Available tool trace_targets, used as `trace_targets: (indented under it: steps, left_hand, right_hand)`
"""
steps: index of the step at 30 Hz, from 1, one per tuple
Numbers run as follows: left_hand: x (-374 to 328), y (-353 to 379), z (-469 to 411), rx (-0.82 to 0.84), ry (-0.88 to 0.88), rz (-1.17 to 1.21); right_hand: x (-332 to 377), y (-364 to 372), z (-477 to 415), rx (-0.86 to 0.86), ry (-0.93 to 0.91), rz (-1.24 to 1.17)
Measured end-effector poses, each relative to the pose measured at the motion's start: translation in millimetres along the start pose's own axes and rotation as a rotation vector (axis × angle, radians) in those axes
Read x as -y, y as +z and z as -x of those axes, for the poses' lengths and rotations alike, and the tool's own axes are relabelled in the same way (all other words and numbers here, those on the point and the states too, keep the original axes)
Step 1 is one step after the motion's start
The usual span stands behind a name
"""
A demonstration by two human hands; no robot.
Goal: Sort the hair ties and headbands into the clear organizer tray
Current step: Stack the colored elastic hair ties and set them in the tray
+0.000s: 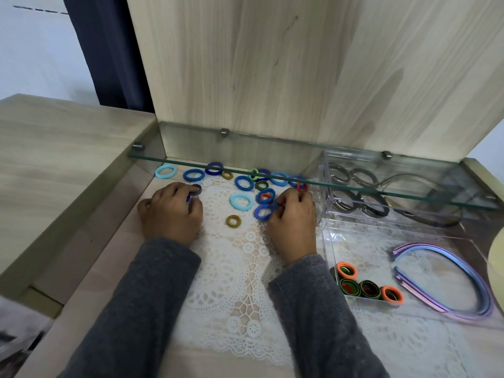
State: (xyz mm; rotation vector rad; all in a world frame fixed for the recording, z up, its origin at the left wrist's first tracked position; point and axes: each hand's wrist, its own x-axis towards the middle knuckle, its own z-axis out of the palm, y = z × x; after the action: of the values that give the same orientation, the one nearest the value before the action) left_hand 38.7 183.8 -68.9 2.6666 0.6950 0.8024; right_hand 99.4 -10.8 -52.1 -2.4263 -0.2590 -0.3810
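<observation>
Several hair ties lie loose on a white lace mat (234, 271), mostly blue ones (244, 183), light blue ones (240, 202) and a small olive one (233, 221). My left hand (171, 214) has curled fingers that pinch a dark tie (197, 189). My right hand (293, 222) pinches a blue tie (264, 211) at its rim. The clear organizer tray (331, 252) stands to the right and holds orange and green ties (366, 286) and a purple-blue headband (447, 279).
A glass shelf (300, 177) runs across just above the far ties. Behind the tray, a second clear box (324, 211) holds dark grey bands. Wooden walls close in the left side and the back.
</observation>
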Motion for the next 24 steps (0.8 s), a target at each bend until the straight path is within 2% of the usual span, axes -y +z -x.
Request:
trace_targets:
  steps: [13, 18, 24]
  left_hand:
    - [-3, -3, 3, -0.053, 0.064, -0.001]
    - [-5, -5, 6, -0.074, 0.117, 0.051]
    - [-15, -13, 17, -0.021, 0.304, 0.243]
  right_hand:
    - [0, 2, -2, -0.171, -0.11, -0.157]
    - [0, 2, -2, -0.175, -0.157, -0.247]
    - [-3, 2, 3, -0.14, -0.159, -0.238]
